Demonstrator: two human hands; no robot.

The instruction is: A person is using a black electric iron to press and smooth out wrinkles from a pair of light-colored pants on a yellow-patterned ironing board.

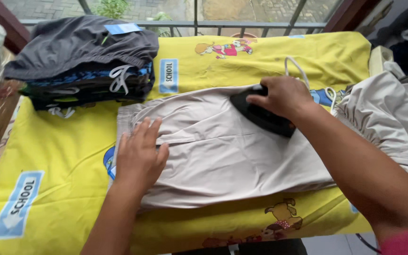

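Two hands at work: your right hand (283, 97) clenches the black iron (260, 114) on the beige garment (223, 151), your left hand (140, 153) lies released, flat on its smoothed end, crumpled remainder (383, 118) unpressed beside you.

The one camera sat on the person's head and looked steeply down and forward, close over the yellow sheet (67, 156) on the table. Both forearms reached in from the near edge, and the far edge of the view took in the window railing (190, 22).
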